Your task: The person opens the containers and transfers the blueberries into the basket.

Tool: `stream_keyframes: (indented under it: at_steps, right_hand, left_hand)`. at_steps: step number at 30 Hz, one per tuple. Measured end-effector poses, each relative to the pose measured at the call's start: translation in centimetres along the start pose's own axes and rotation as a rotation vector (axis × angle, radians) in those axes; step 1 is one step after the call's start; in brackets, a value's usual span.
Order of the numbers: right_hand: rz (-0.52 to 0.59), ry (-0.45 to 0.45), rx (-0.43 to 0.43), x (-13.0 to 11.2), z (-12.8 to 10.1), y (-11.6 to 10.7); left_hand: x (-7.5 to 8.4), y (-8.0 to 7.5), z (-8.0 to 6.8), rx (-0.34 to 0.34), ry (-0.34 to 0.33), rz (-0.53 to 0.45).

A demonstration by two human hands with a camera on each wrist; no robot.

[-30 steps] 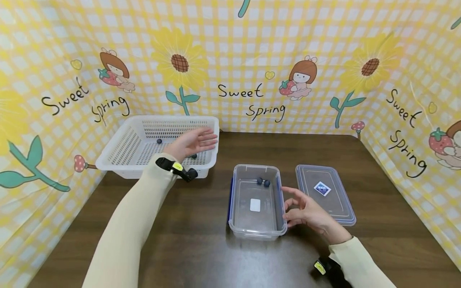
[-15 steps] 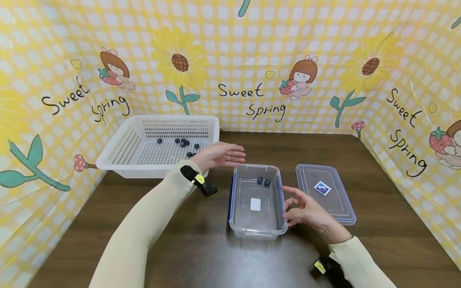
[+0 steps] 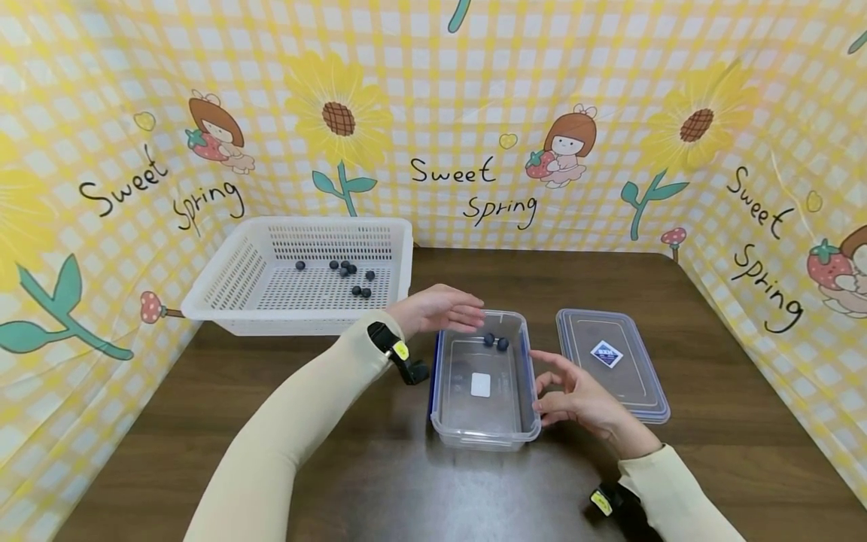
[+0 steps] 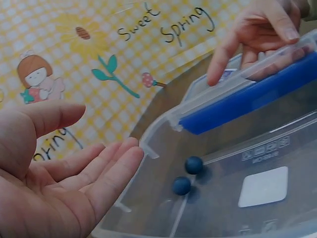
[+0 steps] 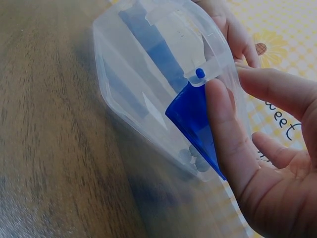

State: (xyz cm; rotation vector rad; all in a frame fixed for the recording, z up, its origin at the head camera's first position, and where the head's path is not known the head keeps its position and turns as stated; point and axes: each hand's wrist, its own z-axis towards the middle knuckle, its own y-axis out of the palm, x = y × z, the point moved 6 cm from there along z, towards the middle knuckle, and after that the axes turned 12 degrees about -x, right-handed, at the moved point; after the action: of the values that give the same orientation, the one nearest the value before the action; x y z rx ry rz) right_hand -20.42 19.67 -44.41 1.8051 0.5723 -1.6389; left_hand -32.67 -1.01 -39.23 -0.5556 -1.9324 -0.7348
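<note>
A clear plastic container (image 3: 485,444) with blue side clips stands in the middle of the brown table. Two blueberries (image 3: 495,342) lie at its far end, also seen as blueberries (image 4: 188,176) in the left wrist view. My left hand (image 3: 459,313) hovers over the container's far left corner with straight fingers and an empty palm (image 4: 59,193). My right hand (image 3: 546,388) rests against the container's right side. Its thumb (image 5: 221,124) presses on the blue clip (image 5: 190,116), and the other fingers are spread.
A white perforated basket (image 3: 223,282) with several blueberries (image 3: 352,275) sits at the back left. The container's clear lid (image 3: 609,361) lies flat to the right of my right hand. Yellow patterned cloth walls close in the table on three sides.
My left hand has moved from above the basket rightward and nearer, to the container's far left corner. The right hand and the container have stayed in place.
</note>
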Motion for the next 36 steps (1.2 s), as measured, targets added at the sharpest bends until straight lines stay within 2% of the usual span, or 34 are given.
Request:
stream_keyframes:
  at_steps: [4,9,13,17,20,28,32,36]
  right_hand:
    - [0.003,-0.003,-0.006,0.0,0.0,0.0]
    - [-0.008,-0.003,-0.006,-0.1,0.0,0.0]
    - [-0.008,-0.002,-0.006,-0.1,0.0,0.0]
    - [-0.007,0.000,-0.006,0.0,0.0,0.0]
    - [-0.012,0.005,-0.005,0.0,0.0,0.0]
    - [-0.011,-0.001,-0.014,-0.1,0.0,-0.1]
    - [-0.018,0.008,-0.008,-0.1,0.0,-0.1]
    - [-0.018,0.019,-0.004,0.0,0.1,-0.1]
  left_hand:
    - [-0.8,0.7,0.8,-0.016,-0.027,-0.008]
    - [-2.0,1.3,1.8,0.019,-0.068,-0.021]
    - [-3.3,1.7,2.5,0.038,-0.125,0.018]
    - [-4.7,2.3,3.1,0.029,-0.190,0.044]
    - [-5.6,2.8,3.5,0.029,-0.222,0.030]
    - [-6.5,3.3,4.2,0.070,-0.225,-0.028]
    - [-6.7,3.6,4.4,0.066,-0.217,-0.063]
    - [-7.0,3.6,4.7,0.063,-0.209,-0.046]
